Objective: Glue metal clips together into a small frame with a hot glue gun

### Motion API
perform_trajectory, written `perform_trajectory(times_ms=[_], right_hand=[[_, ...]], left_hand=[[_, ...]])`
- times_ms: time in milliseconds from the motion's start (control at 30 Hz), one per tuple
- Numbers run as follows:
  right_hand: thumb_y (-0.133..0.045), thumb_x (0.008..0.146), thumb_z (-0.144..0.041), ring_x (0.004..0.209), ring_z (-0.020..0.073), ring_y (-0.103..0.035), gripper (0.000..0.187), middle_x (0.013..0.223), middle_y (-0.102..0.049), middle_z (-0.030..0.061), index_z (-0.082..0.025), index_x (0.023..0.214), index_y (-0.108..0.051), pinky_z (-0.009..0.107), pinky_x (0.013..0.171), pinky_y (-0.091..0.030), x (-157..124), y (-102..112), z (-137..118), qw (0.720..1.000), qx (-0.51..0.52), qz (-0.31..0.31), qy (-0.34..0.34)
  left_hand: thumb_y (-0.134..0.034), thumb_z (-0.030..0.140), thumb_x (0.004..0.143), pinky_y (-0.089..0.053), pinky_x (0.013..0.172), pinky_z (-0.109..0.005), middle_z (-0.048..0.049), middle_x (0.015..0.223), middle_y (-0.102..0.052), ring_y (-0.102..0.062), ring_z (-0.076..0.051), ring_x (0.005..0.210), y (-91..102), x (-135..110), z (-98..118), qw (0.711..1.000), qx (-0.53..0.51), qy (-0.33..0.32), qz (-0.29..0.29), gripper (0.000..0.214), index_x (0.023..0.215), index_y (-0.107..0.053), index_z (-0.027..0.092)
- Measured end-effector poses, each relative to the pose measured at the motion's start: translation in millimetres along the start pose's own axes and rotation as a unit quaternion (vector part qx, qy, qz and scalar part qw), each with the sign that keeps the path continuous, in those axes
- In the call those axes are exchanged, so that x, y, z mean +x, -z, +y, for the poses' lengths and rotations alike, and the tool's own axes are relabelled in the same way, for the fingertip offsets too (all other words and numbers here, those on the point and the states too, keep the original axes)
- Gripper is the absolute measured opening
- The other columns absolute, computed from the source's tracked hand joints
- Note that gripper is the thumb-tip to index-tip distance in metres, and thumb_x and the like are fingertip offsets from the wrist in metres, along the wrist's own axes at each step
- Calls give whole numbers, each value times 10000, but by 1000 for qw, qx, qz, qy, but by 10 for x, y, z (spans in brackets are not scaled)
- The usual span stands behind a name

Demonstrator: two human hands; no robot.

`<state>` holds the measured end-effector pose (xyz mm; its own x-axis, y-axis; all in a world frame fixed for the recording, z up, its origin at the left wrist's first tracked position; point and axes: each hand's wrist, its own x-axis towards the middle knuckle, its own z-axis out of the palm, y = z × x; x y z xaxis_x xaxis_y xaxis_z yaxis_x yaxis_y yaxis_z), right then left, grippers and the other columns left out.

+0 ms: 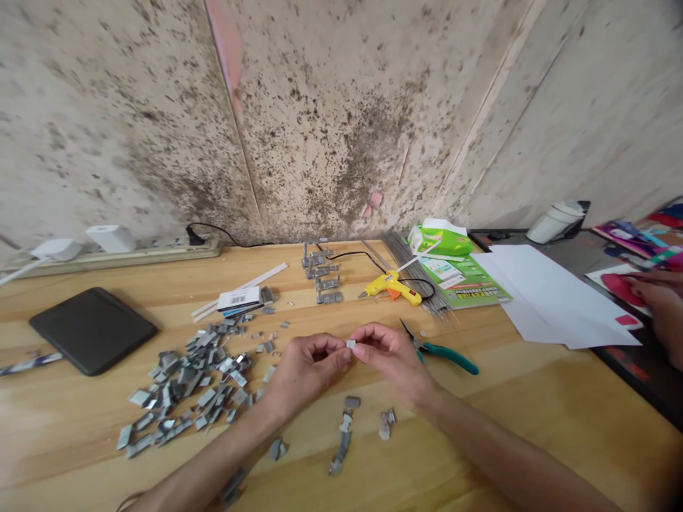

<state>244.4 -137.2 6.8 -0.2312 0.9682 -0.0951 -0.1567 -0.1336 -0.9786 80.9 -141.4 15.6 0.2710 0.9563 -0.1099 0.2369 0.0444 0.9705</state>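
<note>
Over the middle of the wooden table, my left hand (314, 359) and my right hand (388, 353) meet fingertip to fingertip. Both pinch one small grey metal piece (351, 344) between thumbs and forefingers. Below them on the table lies a short curved row of joined grey pieces (344, 434), with a little cluster (387, 423) to its right. Beside my right hand rest teal-handled pliers (448, 354), jaws toward the wall. A loose heap of grey metal pieces (197, 380) spreads to the left of my left hand.
A yellow glue gun (392, 286) lies behind my hands, near assembled metal frames (320, 270) and thin rods (410, 267). White paper (555, 299) and a green tissue pack (440, 240) are to the right. Another person's hand (659, 302) works at far right. A black tablet (93, 329) lies left.
</note>
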Motion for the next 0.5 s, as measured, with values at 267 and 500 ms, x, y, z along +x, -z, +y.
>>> perform_trajectory(times_ms=[267, 500], right_hand=[[-659, 707, -198, 704, 122, -553, 113, 784, -606, -4, -192, 819, -652, 247, 642, -447, 21, 58, 4, 956, -261, 18, 130], [-631, 729, -134, 694, 114, -555, 99, 782, -590, -8, -195, 808, -639, 230, 622, -447, -1, 49, -12, 925, -329, -5, 192]], left_hand=[[-497, 262, 799, -368, 502, -185, 6, 602, -620, -506, -107, 540, -31, -75, -31, 979, 156, -120, 58, 244, 714, -693, 142], [-489, 158, 737, -336, 486, -182, 33, 539, -525, -442, -88, 504, -34, -74, -39, 965, 195, -156, 77, 174, 602, -598, 150]])
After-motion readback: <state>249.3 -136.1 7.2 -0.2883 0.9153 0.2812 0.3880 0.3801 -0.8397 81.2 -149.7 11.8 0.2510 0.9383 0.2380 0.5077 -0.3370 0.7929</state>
